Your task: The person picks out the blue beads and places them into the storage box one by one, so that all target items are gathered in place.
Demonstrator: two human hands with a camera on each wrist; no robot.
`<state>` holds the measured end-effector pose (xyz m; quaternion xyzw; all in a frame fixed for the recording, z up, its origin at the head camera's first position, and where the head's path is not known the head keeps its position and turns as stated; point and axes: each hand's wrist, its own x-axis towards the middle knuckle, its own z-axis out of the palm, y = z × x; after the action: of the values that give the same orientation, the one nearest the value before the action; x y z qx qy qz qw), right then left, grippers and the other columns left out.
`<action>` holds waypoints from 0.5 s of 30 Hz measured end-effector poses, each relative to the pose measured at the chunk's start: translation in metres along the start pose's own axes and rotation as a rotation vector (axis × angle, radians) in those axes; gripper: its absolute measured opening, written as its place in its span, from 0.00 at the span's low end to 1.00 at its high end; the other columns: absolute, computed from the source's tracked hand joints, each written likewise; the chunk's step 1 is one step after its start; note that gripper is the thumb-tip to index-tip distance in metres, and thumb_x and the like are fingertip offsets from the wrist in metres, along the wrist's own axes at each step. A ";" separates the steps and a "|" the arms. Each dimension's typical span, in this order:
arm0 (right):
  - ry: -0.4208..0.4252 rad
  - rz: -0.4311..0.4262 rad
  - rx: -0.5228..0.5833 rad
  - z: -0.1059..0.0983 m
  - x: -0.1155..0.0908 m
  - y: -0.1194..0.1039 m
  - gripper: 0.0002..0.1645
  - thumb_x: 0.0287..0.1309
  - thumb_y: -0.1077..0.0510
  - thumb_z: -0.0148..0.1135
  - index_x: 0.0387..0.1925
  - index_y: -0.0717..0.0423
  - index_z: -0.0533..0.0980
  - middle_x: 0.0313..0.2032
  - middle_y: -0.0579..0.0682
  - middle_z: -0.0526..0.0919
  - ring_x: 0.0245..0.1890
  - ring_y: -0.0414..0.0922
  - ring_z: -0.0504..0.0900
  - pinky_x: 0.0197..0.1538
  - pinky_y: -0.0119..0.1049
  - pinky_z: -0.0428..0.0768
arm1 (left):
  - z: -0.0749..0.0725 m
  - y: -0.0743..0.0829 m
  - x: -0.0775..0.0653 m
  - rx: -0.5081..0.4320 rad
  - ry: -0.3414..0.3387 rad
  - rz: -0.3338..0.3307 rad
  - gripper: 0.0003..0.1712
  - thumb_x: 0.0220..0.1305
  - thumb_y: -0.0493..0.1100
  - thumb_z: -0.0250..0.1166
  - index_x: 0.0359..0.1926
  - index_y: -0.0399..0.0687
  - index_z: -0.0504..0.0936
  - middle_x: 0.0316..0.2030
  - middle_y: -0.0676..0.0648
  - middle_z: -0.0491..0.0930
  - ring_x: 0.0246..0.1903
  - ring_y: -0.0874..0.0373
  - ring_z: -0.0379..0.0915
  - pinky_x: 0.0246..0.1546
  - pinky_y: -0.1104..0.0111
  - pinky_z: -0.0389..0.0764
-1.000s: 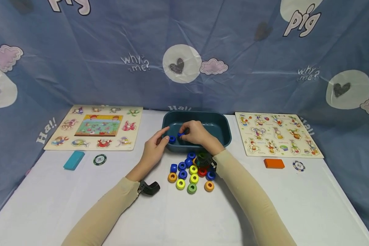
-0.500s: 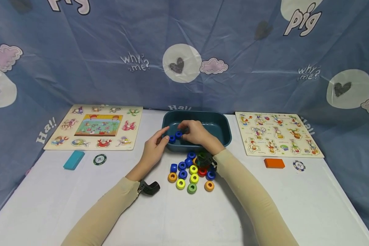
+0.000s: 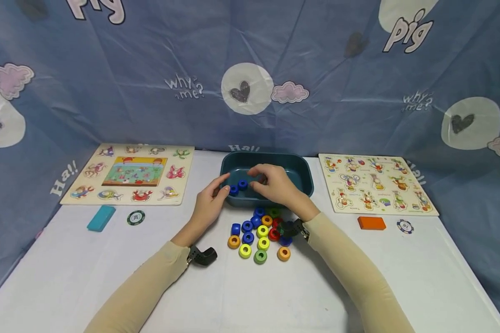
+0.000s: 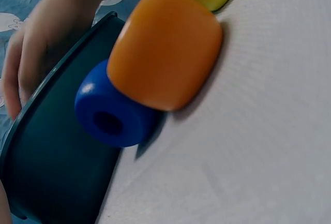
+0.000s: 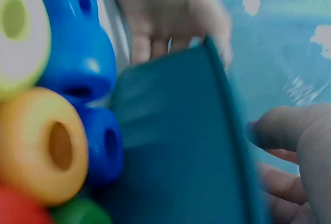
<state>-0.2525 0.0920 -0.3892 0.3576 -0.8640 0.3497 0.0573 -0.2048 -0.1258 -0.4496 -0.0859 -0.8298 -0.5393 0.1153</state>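
Two blue beads, a left one and a right one, sit side by side inside the dark teal tub, near its left front corner. My left hand holds the tub's left wall at that corner, thumb at the rim. Over the tub hangs my right hand, thumb and index finger parted just right of the beads with nothing between them. The right wrist view shows its thumb beyond the rim. In front of the tub lies a cluster of blue, yellow, orange, red and green beads.
A sea-animal puzzle board lies at left, with a teal block and a poker chip before it. Another puzzle board, an orange block and a chip lie right. A patterned curtain hangs behind.
My right hand set the second blue bead beside the first in the tub, let go, and drew slightly right with its fingers spreading. My left hand stayed at the tub's corner.
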 end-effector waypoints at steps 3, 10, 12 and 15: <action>0.062 -0.058 0.014 -0.009 -0.023 -0.009 0.12 0.57 0.60 0.65 0.43 0.58 0.82 0.41 0.54 0.86 0.30 0.41 0.81 0.35 0.35 0.81 | 0.000 0.000 0.000 -0.001 0.000 0.003 0.23 0.72 0.44 0.55 0.66 0.52 0.73 0.62 0.46 0.75 0.48 0.56 0.72 0.50 0.64 0.75; -0.002 -0.125 0.059 -0.011 -0.056 -0.025 0.12 0.55 0.61 0.67 0.43 0.58 0.82 0.40 0.55 0.86 0.28 0.38 0.79 0.32 0.31 0.79 | -0.001 -0.002 0.002 0.011 0.010 0.008 0.23 0.72 0.45 0.55 0.65 0.52 0.73 0.62 0.47 0.75 0.45 0.57 0.71 0.44 0.71 0.72; -0.066 -0.134 0.057 -0.006 -0.056 -0.032 0.13 0.56 0.59 0.67 0.44 0.58 0.82 0.41 0.54 0.86 0.30 0.38 0.79 0.33 0.31 0.80 | 0.000 -0.003 0.002 0.012 0.011 0.006 0.23 0.72 0.45 0.55 0.65 0.52 0.73 0.62 0.48 0.75 0.43 0.57 0.70 0.43 0.72 0.71; -0.182 -0.139 0.028 0.004 -0.050 -0.041 0.15 0.58 0.58 0.66 0.47 0.58 0.81 0.41 0.52 0.85 0.30 0.37 0.77 0.33 0.28 0.78 | 0.002 -0.004 0.002 0.006 0.003 0.004 0.23 0.72 0.46 0.55 0.65 0.54 0.73 0.63 0.48 0.74 0.47 0.58 0.71 0.48 0.68 0.73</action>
<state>-0.1882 0.0981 -0.3869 0.4479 -0.8337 0.3230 -0.0021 -0.2079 -0.1257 -0.4534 -0.0863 -0.8311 -0.5366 0.1177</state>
